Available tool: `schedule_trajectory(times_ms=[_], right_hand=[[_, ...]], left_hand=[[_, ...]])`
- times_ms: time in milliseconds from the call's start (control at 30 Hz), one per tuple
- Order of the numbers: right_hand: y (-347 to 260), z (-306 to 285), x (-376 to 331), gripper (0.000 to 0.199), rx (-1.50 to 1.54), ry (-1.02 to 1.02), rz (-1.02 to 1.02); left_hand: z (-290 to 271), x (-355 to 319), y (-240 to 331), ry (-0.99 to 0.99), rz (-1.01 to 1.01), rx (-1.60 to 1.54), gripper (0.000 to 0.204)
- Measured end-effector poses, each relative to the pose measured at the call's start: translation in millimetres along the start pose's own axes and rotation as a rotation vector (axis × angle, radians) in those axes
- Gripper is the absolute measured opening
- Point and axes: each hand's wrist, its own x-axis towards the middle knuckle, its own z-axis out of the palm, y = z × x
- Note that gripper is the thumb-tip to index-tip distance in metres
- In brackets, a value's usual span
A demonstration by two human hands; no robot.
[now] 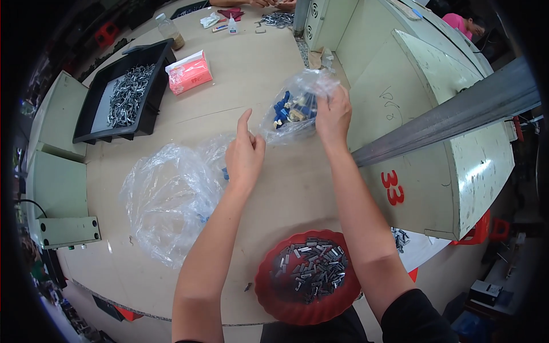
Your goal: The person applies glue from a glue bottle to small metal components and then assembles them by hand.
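Note:
My right hand (334, 117) grips the gathered top of a clear plastic bag (297, 129) on the right side of the table. Inside that bag lie blue and cream-coloured small parts (294, 108). Just left of it, my left hand (245, 154) is raised with the index finger stretched out and the thumb apart, holding nothing that shows. Beside the left forearm spreads a second, crumpled clear plastic bag (166, 200); a few blue bits show through it, partly hidden by the hand. Near my body stands a red scalloped bowl (266, 297) with many small metal pieces (314, 266).
A black tray (150, 114) of metal parts stands at the far left, beside a pink tissue pack (189, 72). Behind are a bottle (169, 31) and a small white glue bottle (233, 26). A grey metal post (440, 114) slants along the right. Another person's hands (269, 3) work at the far edge.

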Motion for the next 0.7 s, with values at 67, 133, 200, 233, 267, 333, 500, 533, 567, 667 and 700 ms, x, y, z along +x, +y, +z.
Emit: schedule_trajectory(times_ms=[67, 133, 200, 233, 267, 333, 500, 533, 567, 667, 700], right_hand=[[-14.7, -7.1, 10.2, 0.014, 0.138, -0.121, 0.175], [-30.1, -13.3, 19.4, 0.014, 0.619, -0.116, 0.299], [-53.8, -26.1, 26.2, 0.018, 0.848, -0.106, 0.418], [-62.4, -32.1, 28.2, 0.021, 1.071, -0.087, 0.544], [-68.0, -36.8, 31.0, 0.021, 1.066, -0.089, 0.545], [-80.6, -44.2, 34.3, 0.023, 1.279, -0.148, 0.682], [-113.7, -46.4, 47.6, 0.026, 1.616, -0.291, 0.692], [-116.5, -43.2, 49.5, 0.027, 1.738, -0.330, 0.678], [-117.6, -39.0, 49.5, 0.027, 1.741, -0.333, 0.681], [-113.8, -29.6, 54.7, 0.025, 1.379, -0.236, 0.488], [-94.2, -27.3, 58.1, 0.022, 0.919, -0.169, 0.075]], left_hand=[[-4.3, -12.2, -1.8, 0.011, 0.037, -0.005, 0.053], [-7.4, -22.3, -3.1, 0.029, 0.075, -0.013, 0.056], [-9.6, -31.6, -1.0, 0.177, 0.324, -0.082, 0.056], [-10.9, -35.5, 4.7, 0.176, 0.320, -0.086, 0.056], [-14.5, -39.2, 14.8, 0.115, 0.185, -0.343, 0.052], [-21.9, -39.9, 24.5, 0.055, 0.041, -0.593, 0.049], [-36.8, 1.1, 53.4, -0.061, -0.141, -1.537, 0.054], [-43.1, 3.3, 59.6, -0.057, -0.143, -1.535, 0.054], [-50.3, 4.7, 66.4, -0.226, -0.182, -1.752, 0.055], [-62.0, 7.5, 75.1, -0.437, -0.259, -1.947, 0.054], [-60.0, 9.6, 78.5, -0.484, -0.303, -1.936, 0.054]])
